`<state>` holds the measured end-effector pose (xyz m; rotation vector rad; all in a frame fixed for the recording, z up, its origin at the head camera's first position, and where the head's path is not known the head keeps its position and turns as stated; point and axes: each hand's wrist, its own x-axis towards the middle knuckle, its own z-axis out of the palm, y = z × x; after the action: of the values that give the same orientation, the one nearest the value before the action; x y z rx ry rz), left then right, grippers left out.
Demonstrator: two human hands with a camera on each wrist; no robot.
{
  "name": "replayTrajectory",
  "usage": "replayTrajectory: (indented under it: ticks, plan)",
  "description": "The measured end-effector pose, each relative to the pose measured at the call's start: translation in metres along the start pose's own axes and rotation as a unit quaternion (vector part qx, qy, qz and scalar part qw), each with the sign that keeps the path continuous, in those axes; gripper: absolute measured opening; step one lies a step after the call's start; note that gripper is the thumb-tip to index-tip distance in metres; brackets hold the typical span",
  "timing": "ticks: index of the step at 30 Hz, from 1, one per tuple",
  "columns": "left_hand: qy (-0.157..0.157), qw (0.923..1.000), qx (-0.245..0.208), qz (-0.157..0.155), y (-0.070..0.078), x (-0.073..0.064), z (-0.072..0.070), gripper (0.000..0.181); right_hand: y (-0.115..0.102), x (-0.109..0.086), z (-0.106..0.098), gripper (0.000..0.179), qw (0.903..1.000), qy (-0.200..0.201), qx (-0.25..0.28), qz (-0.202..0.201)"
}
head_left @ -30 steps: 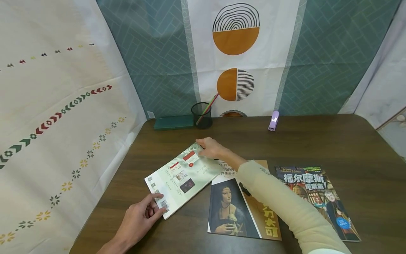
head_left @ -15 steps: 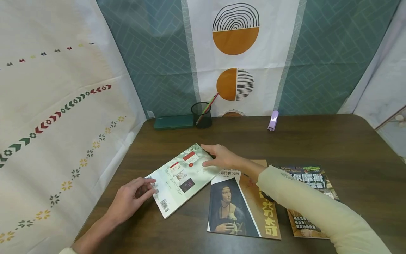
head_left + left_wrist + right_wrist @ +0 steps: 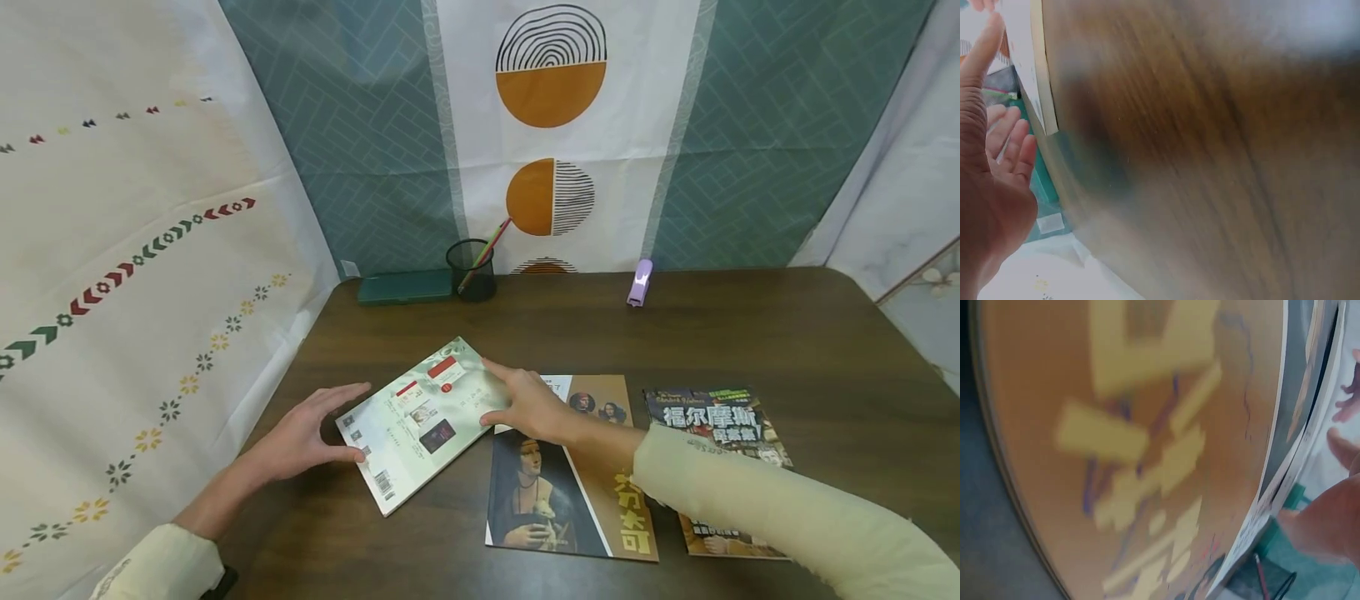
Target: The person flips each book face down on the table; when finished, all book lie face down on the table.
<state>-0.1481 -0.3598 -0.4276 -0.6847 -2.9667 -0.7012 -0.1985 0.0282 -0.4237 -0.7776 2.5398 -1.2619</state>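
Positioning the pale-green rectangular paperback (image 3: 420, 423) seems underway, left grip (image 3: 298, 433) and right grip (image 3: 534, 408) spread apart, next needing even contact.

Long pale cream right sleeve (image 3: 795, 510), softly creased, small dark markings (image 3: 705, 447) near its end, matching cream left sleeve (image 3: 167, 560) with faint dark lettering-like marks (image 3: 114, 577), black piece (image 3: 221, 582) beside it

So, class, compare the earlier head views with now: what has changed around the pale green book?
The left hand moved from the near corner of the pale green book to its left corner, fingers spread. The right hand moved from the book's far corner toward its right end. That book, the portrait book, dark-covered book, pen cup, green case and purple stapler stayed put.
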Motion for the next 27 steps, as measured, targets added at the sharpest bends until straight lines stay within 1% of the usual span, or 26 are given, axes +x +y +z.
replayTrajectory:
  ticks: [2, 4, 7, 10, 13, 16, 21, 24, 27]
  plan:
    - [-0.02, 0.9998, -0.005, -0.001, -0.001, 0.002, 0.0, 0.106, -0.001, -0.004, 0.003, 0.093, 0.9999, 0.012, 0.0, 0.005]
    - [-0.031, 0.9995, 0.002, 0.006, -0.003, 0.002, 0.001, 0.11, -0.002, -0.007, 0.005, 0.094, 0.9997, 0.02, 0.0, 0.012]
    - [-0.032, 0.9989, 0.02, 0.027, -0.004, 0.003, 0.003, 0.112, -0.002, -0.01, 0.007, 0.093, 0.9992, 0.03, -0.007, 0.026]
    - [-0.026, 0.998, 0.037, 0.045, -0.006, 0.003, 0.005, 0.112, -0.002, -0.012, 0.008, 0.091, 0.9984, 0.04, -0.013, 0.037]
    - [-0.027, 0.9973, 0.044, 0.052, -0.006, 0.004, 0.006, 0.113, -0.002, -0.012, 0.009, 0.088, 0.9976, 0.053, -0.019, 0.041]
    - [-0.037, 0.997, 0.045, 0.051, -0.006, 0.004, 0.005, 0.115, -0.002, -0.011, 0.01, 0.086, 0.997, 0.06, -0.026, 0.041]
    - [-0.057, 0.9966, 0.041, 0.042, -0.002, 0.002, 0.004, 0.121, 0.0, -0.009, 0.01, 0.086, 0.997, 0.055, -0.046, 0.031]
    - [-0.062, 0.9966, 0.042, 0.034, 0.0, 0.002, 0.005, 0.121, 0.0, -0.007, 0.009, 0.084, 0.9967, 0.055, -0.055, 0.026]
    - [-0.061, 0.9966, 0.048, 0.026, 0.002, 0.001, 0.005, 0.121, -0.002, -0.005, 0.007, 0.082, 0.9969, 0.052, -0.051, 0.028]
